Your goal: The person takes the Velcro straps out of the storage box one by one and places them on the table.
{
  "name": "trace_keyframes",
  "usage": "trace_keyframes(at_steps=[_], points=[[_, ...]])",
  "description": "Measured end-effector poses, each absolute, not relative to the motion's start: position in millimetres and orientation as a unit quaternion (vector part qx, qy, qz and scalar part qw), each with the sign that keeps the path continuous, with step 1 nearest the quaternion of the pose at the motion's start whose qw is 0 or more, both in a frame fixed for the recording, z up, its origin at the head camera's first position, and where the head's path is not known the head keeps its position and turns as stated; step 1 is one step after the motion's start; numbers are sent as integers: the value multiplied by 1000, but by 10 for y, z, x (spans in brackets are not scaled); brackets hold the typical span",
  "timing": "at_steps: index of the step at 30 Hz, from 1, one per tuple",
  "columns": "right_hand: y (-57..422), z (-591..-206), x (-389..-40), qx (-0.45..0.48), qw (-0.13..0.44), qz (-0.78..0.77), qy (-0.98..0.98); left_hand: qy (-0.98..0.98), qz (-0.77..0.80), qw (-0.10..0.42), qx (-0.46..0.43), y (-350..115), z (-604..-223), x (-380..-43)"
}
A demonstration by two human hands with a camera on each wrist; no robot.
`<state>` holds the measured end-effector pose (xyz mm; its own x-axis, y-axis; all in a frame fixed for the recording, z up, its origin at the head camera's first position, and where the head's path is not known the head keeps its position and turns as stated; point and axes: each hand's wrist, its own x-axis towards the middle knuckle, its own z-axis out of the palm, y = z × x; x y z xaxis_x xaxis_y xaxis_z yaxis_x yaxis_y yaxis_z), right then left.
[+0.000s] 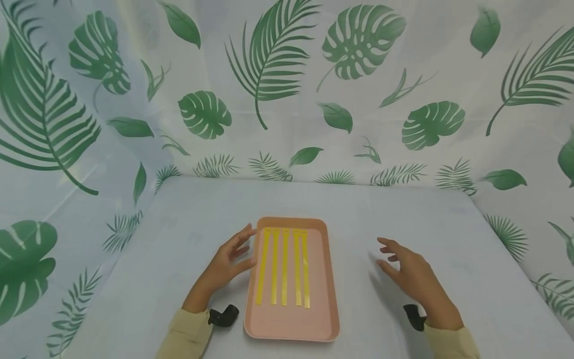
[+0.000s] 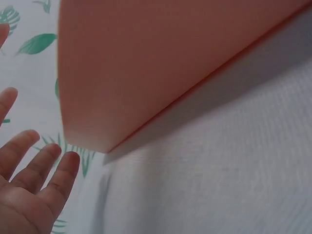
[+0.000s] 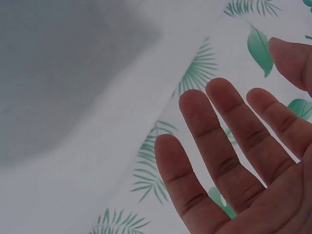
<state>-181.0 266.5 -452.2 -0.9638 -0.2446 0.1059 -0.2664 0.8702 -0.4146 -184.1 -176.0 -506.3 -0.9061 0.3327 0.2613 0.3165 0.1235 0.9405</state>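
A pink rectangular tray (image 1: 296, 324) lies on the table in the head view. Several flat yellow strips (image 1: 285, 269), each with a wider top end, are laid side by side lengthwise in it. My left hand (image 1: 226, 262) is at the tray's left edge, fingers spread and holding nothing; whether the fingertips touch the rim I cannot tell. The left wrist view shows the tray's outer side wall (image 2: 146, 63) beside the relaxed fingers. Well to the right of the tray, my right hand (image 1: 410, 271) hovers over the table with its fingers loosely extended and nothing in them.
The tray stands on a table with a white cloth (image 1: 358, 214). Behind and at both sides hangs a white curtain with green leaf prints (image 1: 278, 114). A black wrist device (image 1: 224, 316) sits at the left cuff, another (image 1: 414, 317) at the right.
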Motion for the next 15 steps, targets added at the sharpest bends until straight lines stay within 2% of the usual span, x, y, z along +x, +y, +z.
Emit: trace_keyframes(at_steps=[9, 15], points=[[2589, -4467, -1863, 164, 35, 232, -958, 704, 677, 60, 205, -1711, -5197, -1881], [2527, -4444, -1883, 174, 17, 256, -951, 690, 690, 65, 209, -1713, -5263, -1879]])
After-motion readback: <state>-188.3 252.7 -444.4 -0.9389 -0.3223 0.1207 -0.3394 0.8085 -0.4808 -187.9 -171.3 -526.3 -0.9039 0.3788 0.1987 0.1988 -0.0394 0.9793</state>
